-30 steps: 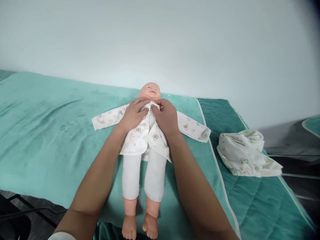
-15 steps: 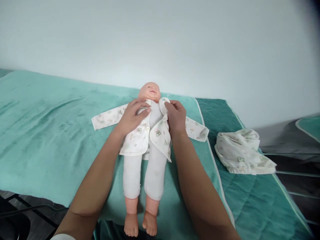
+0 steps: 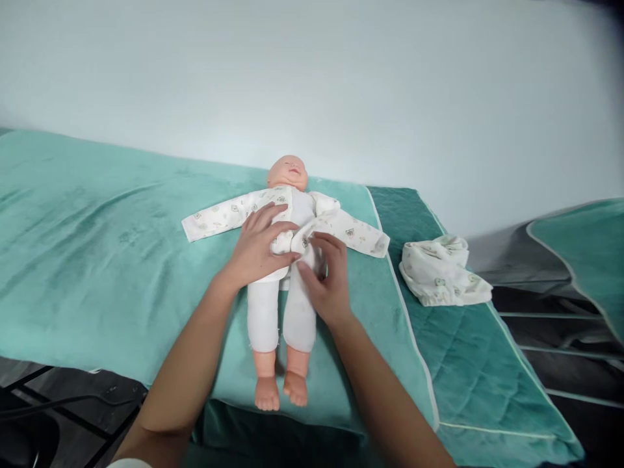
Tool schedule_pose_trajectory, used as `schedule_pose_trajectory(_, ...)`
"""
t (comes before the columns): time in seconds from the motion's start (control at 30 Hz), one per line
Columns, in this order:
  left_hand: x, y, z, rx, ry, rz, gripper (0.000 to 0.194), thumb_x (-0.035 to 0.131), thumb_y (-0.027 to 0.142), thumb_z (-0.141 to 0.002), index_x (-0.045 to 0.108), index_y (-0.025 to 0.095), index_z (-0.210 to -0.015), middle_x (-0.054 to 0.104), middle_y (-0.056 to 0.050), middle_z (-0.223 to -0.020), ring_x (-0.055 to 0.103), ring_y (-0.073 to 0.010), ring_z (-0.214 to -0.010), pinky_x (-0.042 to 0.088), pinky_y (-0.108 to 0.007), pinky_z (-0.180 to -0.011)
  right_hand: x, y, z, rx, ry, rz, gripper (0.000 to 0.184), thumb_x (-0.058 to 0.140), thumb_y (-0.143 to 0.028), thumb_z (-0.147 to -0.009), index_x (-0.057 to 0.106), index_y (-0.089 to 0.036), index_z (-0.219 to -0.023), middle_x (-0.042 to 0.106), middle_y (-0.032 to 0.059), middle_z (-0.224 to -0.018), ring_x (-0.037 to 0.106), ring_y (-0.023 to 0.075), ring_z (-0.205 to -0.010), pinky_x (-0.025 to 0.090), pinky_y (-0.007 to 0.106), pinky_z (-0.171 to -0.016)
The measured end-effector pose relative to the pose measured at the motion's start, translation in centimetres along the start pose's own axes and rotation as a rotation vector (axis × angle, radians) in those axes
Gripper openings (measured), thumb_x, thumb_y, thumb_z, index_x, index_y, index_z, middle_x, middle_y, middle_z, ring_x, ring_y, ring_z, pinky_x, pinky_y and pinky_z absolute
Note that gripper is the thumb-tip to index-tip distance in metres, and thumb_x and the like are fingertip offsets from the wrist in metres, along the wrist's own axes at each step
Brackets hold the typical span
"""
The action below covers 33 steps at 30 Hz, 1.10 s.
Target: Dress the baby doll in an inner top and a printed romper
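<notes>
A baby doll point(image 3: 288, 173) lies on its back, feet toward me. It has a white cloth body and wears a white printed baby jacket point(image 3: 224, 213) with sleeves spread out. The front is unfastened, and the panel on the right is folded back at the top, baring part of the chest. My left hand point(image 3: 260, 250) rests on the left panel with fingers spread. At waist height, my right hand point(image 3: 329, 273) is at the lower part of the right panel. Its fingers are curved, with thumb and forefinger apart.
A folded white printed cloth garment point(image 3: 441, 273) lies to the right on a dark green quilted cover point(image 3: 478, 364). Under the doll is a light green sheet point(image 3: 97, 260). A pale wall point(image 3: 312, 84) stands behind. Metal bars point(image 3: 560, 315) and another green cover point(image 3: 589, 247) are at far right.
My right hand turned the top of the right panel outward, released it and moved down to the waist. My left hand slid slightly lower on the jacket. The view shifted a little.
</notes>
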<state>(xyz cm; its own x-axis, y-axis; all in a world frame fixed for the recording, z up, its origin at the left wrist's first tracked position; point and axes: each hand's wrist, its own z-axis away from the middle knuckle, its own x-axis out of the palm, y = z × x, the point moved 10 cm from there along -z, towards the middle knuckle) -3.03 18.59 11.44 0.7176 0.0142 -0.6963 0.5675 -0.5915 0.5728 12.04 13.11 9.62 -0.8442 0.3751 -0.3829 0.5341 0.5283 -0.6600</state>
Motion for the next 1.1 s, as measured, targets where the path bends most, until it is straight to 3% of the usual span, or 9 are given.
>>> schedule_pose_trajectory(0.13, -0.7, -0.7, 1.6, -0.021, 0.145, 0.113, 0.025, 0.078, 0.034, -0.083, 0.063, 0.023, -0.099, 0.052, -0.009, -0.153, 0.039, -0.0295, -0.151, 0.035, -0.050, -0.122, -0.5, -0.8, 2.1, 0.049, 0.040, 0.091, 0.036, 0.071, -0.030, -0.090, 0.061, -0.024, -0.124, 0.057, 0.0130, -0.132, 0.056, 0.0270, -0.127, 0.051, 0.050, -0.104)
schedule_pose_trajectory(0.27, -2.8, -3.1, 2.9, -0.095, 0.455, 0.256, 0.024, 0.068, 0.021, -0.086, 0.049, 0.020, -0.072, 0.066, -0.008, -0.117, 0.063, -0.0208, -0.116, 0.046, -0.040, -0.106, -2.5, 2.8, 2.3, 0.252, 0.224, 0.026, 0.014, 0.066, -0.033, -0.092, 0.066, -0.021, -0.101, 0.065, 0.0046, -0.099, 0.062, 0.0183, -0.092, 0.053, 0.036, -0.083)
schedule_pose_trajectory(0.4, -3.2, -5.8, 3.3, -0.237, 0.552, 0.404, 0.015, 0.065, 0.015, -0.079, 0.052, 0.021, -0.075, 0.062, -0.001, -0.091, 0.062, -0.0158, -0.094, 0.049, -0.031, -0.089, -4.2, 7.0, 3.6, 0.511, 0.418, -0.232, 0.021, 0.070, -0.036, -0.086, 0.064, -0.020, -0.098, 0.061, -0.0025, -0.084, 0.057, 0.0119, -0.074, 0.048, 0.027, -0.070)
schedule_pose_trajectory(0.53, -3.3, -8.7, 4.0, -0.424, 0.625, 0.604, 0.014, 0.064, 0.012, -0.070, 0.056, 0.020, -0.078, 0.061, 0.003, -0.082, 0.059, -0.0124, -0.080, 0.046, -0.025, -0.077, -4.5, 8.5, 5.2, 0.660, 0.401, -0.361, 0.037, 0.074, -0.038, -0.080, 0.061, -0.022, -0.111, 0.061, -0.0046, -0.080, 0.056, 0.0116, -0.066, 0.047, 0.025, -0.060)
schedule_pose_trajectory(0.73, -3.7, -13.5, 7.1, -0.657, 0.869, 0.819, 0.023, 0.062, 0.008, -0.062, 0.058, 0.019, -0.082, 0.058, 0.003, -0.081, 0.054, -0.0103, -0.072, 0.042, -0.023, -0.068, -7.0, 8.8, 7.8, 0.684, 0.470, -0.321, 0.030, 0.069, -0.039, -0.083, 0.059, -0.022, -0.105, 0.064, -0.0013, -0.084, 0.062, 0.0153, -0.068, 0.055, 0.032, -0.065)
schedule_pose_trajectory(0.83, -4.6, -13.8, 8.4, -0.625, 0.897, 0.666, 0.029, 0.058, 0.005, -0.063, 0.058, 0.020, -0.089, 0.061, 0.001, -0.090, 0.058, -0.0118, -0.080, 0.045, -0.024, -0.074, -9.5, 7.9, 6.9, 0.515, 0.375, -0.026, 0.028, 0.064, -0.038, -0.087, 0.061, -0.021, -0.109, 0.068, 0.0075, -0.106, 0.067, 0.0223, -0.097, 0.057, 0.042, -0.087)
schedule_pose_trajectory(0.93, -5.5, -11.9, 9.3, -0.500, 0.850, 0.426, 0.038, 0.053, 0.002, -0.064, 0.058, 0.022, -0.096, 0.061, -0.003, -0.105, 0.061, -0.0162, -0.101, 0.049, -0.028, -0.084, -12.3, 6.7, 4.7, 0.251, 0.184, 0.456, 0.035, 0.061, -0.031, -0.087, 0.061, -0.019, -0.120, 0.061, 0.0174, -0.134, 0.054, 0.0312, -0.131, 0.043, 0.055, -0.112)
schedule_pose_trajectory(1.0, -6.1, -9.5, 10.0, -0.365, 0.817, 0.221, 0.038, 0.052, 0.001, -0.066, 0.059, 0.021, -0.098, 0.059, -0.006, -0.113, 0.058, -0.0193, -0.114, 0.050, -0.031, -0.090, -14.5, 7.8, 4.0, 0.207, 0.054, 0.748, 0.043, 0.059, -0.026, -0.087, 0.059, -0.016, -0.130, 0.053, 0.0209, -0.147, 0.044, 0.0354, -0.142, 0.035, 0.058, -0.118)
schedule_pose_trajectory(1.1, -5.7, -6.2, 11.4, -0.233, 0.708, 0.026, 0.030, 0.052, 0.004, -0.076, 0.060, 0.021, -0.099, 0.061, -0.007, -0.114, 0.058, -0.0215, -0.116, 0.050, -0.036, -0.097, -17.6, 11.4, 4.3, 0.282, -0.212, 0.981, 0.056, 0.053, -0.016, -0.085, 0.055, -0.014, -0.141, 0.052, 0.0194, -0.151, 0.046, 0.0388, -0.140, 0.039, 0.058, -0.114)
